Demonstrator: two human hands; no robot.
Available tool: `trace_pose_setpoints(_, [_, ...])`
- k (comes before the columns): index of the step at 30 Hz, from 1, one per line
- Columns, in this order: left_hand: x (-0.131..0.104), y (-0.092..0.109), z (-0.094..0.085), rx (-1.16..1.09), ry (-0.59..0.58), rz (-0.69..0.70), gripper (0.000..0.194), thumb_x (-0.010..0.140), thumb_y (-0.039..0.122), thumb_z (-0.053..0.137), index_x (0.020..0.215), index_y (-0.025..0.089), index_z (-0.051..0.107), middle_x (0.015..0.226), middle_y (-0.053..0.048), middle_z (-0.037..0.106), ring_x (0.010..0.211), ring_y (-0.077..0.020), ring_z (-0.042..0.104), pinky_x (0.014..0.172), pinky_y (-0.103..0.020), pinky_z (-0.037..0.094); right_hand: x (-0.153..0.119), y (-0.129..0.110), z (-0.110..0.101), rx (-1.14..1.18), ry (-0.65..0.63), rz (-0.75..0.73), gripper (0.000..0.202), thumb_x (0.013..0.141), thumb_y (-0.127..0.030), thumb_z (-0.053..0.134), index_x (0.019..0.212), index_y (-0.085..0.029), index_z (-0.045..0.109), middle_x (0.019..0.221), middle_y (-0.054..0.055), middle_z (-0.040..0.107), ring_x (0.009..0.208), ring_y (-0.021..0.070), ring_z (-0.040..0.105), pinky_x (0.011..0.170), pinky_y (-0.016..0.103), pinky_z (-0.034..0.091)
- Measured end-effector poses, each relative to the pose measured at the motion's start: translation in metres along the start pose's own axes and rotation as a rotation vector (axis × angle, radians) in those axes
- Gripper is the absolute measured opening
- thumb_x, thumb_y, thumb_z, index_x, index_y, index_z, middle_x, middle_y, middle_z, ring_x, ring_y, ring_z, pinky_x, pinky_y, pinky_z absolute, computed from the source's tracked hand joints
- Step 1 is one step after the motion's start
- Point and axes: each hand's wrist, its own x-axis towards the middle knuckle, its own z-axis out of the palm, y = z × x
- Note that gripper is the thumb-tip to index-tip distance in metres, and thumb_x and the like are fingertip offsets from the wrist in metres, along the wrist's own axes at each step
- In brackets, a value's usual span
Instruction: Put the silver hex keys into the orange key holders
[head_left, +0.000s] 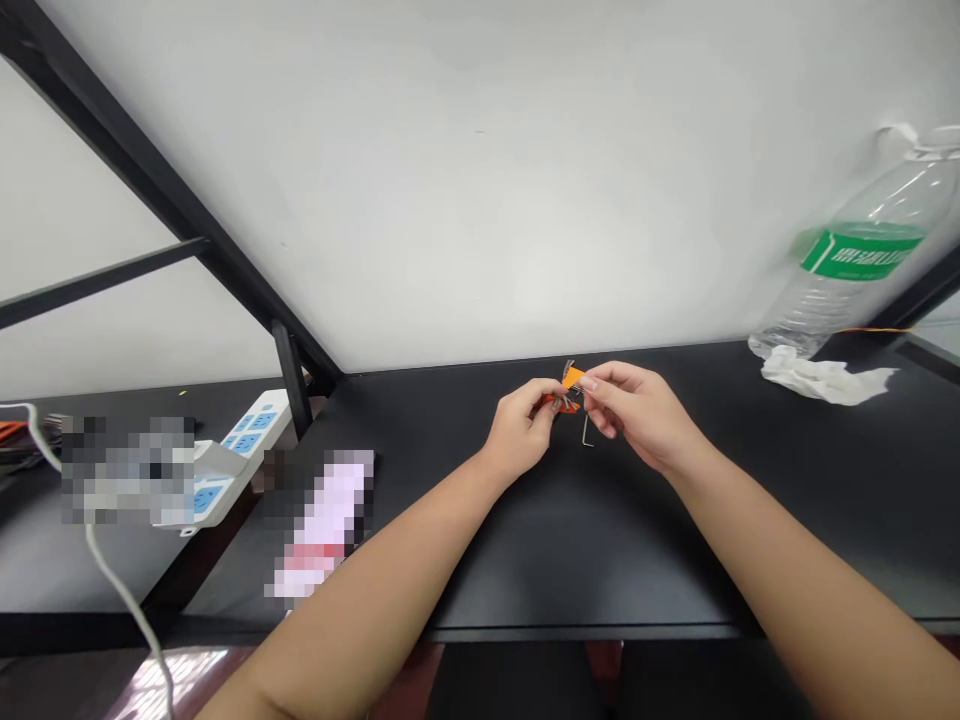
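Note:
Over the black tabletop point(570, 530), my two hands meet at a small orange hex key set point(573, 377) with several thin metal keys sticking out of it. My left hand point(521, 425) is closed, its fingers pinching the lower left part of the set. From the other side, my right hand point(637, 405) pinches the upper right part between thumb and fingers. Just below the fingertips shows a thin L-shaped hex key point(586, 433); whether it hangs from the right fingers or lies on the table I cannot tell. Fingers hide much of the set.
A large clear bottle with a green label point(862, 250) and a crumpled white tissue point(825, 380) are at the back right. On the left are a white power strip point(259, 430), a pixelated flat object point(330, 520), a white cable point(124, 590) and black frame bars point(172, 220).

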Motion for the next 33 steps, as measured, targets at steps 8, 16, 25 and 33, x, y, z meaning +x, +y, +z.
trace_pose_setpoints(8, [-0.001,0.005,-0.001,0.015,-0.019,0.048,0.017,0.095,0.016,0.055,0.105,0.020,0.068,0.097,-0.006,0.073,0.084,-0.0163,0.069,0.079,-0.031,0.057,0.002,0.001,-0.006,-0.077,-0.006,-0.001,0.029,0.082,-0.045,0.077,0.084,-0.016,0.077,0.076,0.006,0.069,0.061,0.0126,0.058,0.052,0.024,0.047])
trace_pose_setpoints(16, [-0.002,0.007,-0.003,0.008,-0.026,0.075,0.016,0.094,0.015,0.056,0.104,0.020,0.067,0.096,-0.006,0.072,0.083,-0.0161,0.069,0.077,-0.030,0.057,0.002,0.000,-0.009,-0.115,-0.070,0.129,0.033,0.078,-0.047,0.079,0.084,-0.015,0.078,0.075,0.006,0.068,0.060,0.0126,0.057,0.053,0.025,0.046])
trace_pose_setpoints(25, [-0.001,0.015,-0.006,0.158,0.034,0.202,0.019,0.096,0.012,0.050,0.103,0.020,0.066,0.092,-0.005,0.070,0.083,-0.0148,0.067,0.079,-0.030,0.056,0.003,0.018,0.004,-0.037,-0.070,0.166,0.035,0.080,-0.051,0.078,0.086,-0.019,0.066,0.061,-0.001,0.061,0.054,0.0130,0.059,0.052,0.025,0.049])
trace_pose_setpoints(33, [-0.002,0.013,-0.006,0.068,0.003,0.059,0.038,0.095,0.016,0.055,0.131,0.023,0.052,0.110,-0.006,0.075,0.095,-0.0175,0.073,0.087,-0.032,0.058,0.003,0.025,0.008,0.195,-0.047,0.244,0.032,0.081,-0.045,0.080,0.088,-0.019,0.064,0.077,0.002,0.070,0.061,0.0134,0.069,0.062,0.026,0.060])
